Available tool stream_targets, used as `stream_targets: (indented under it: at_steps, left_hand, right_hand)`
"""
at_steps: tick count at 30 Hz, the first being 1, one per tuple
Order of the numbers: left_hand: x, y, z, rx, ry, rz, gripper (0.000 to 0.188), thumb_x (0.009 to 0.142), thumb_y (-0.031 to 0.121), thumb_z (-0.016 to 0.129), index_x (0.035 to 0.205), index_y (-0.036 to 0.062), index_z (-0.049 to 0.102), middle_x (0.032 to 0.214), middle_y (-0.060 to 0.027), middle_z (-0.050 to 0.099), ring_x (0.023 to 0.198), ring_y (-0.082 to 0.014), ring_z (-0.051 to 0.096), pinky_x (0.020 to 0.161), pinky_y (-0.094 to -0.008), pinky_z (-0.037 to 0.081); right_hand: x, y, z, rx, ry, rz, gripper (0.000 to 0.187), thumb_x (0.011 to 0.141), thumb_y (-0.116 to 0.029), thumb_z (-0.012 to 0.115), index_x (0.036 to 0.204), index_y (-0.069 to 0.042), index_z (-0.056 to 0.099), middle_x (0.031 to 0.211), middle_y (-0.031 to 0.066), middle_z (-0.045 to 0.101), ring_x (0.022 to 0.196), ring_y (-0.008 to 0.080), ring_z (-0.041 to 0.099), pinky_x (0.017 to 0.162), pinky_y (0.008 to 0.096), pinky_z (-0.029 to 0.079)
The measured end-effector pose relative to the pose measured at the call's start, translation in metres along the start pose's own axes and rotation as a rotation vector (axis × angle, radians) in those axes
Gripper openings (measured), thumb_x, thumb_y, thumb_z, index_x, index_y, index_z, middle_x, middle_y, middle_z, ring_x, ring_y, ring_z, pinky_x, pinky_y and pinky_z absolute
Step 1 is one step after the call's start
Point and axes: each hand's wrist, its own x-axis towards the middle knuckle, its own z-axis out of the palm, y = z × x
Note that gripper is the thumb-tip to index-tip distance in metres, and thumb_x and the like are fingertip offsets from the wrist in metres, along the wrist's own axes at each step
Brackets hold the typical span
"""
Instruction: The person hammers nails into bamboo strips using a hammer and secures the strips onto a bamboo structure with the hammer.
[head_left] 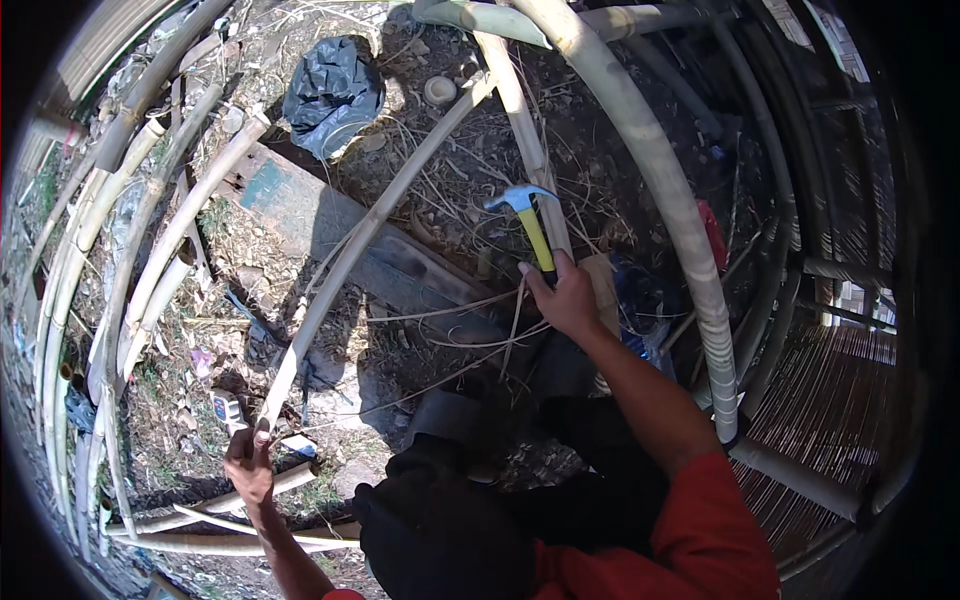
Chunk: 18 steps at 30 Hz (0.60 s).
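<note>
- Bamboo pole (336, 281): long axis runs forward and rightward from its near end, pinched by the left hand (250, 472).
- Hammer (536, 238): right of the pole, gripped in the right hand (570, 298).

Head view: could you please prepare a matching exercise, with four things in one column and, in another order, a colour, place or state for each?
1. Hammer
2. Plastic bag
3. Left hand
4. Right sleeve

A. black and crumpled
B. red
C. held in the right hand
D. holding one end of a pole

Pairs: 1-C; 2-A; 3-D; 4-B.
</note>
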Motion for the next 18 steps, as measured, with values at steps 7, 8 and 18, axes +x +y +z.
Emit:
stream_targets:
  at_steps: [7, 8, 18]
  left_hand:
    - [-0.019, 0.048, 0.022, -0.147, -0.186, 0.018, 0.042, 0.105, 0.045, 0.060, 0.099, 0.0035, 0.059, 0.066, -0.0025, 0.055, 0.055, -0.0125, 0.059, 0.049, -0.0294, 0.045]
    - [-0.006, 0.078, 0.033, -0.108, -0.286, 0.011, 0.042, 0.108, 0.045, 0.053, 0.104, 0.0032, 0.059, 0.067, -0.0030, 0.056, 0.056, -0.0132, 0.061, 0.047, -0.0278, 0.043]
    - [0.044, 0.243, 0.113, -0.534, -0.863, 0.182, 0.026, 0.106, 0.032, 0.062, 0.103, 0.0091, 0.051, 0.061, 0.0072, 0.042, 0.044, -0.0013, 0.037, 0.038, -0.0203, 0.029]
  right_hand:
    - [-0.020, 0.003, -0.097, 0.034, 0.020, -0.190, 0.043, 0.095, -0.041, 0.073, 0.091, 0.000, 0.061, 0.059, 0.0173, 0.059, 0.052, 0.0372, 0.062, 0.052, 0.0452, 0.047]
    - [-0.031, 0.004, -0.107, 0.010, 0.099, -0.275, 0.042, 0.095, -0.040, 0.074, 0.090, 0.000, 0.061, 0.057, 0.0147, 0.056, 0.050, 0.0369, 0.060, 0.052, 0.0455, 0.046]
    - [-0.159, -0.007, -0.235, -0.164, 0.119, -0.034, 0.034, 0.093, -0.031, 0.079, 0.095, -0.001, 0.062, 0.066, 0.0168, 0.062, 0.057, 0.0366, 0.065, 0.053, 0.0431, 0.049]
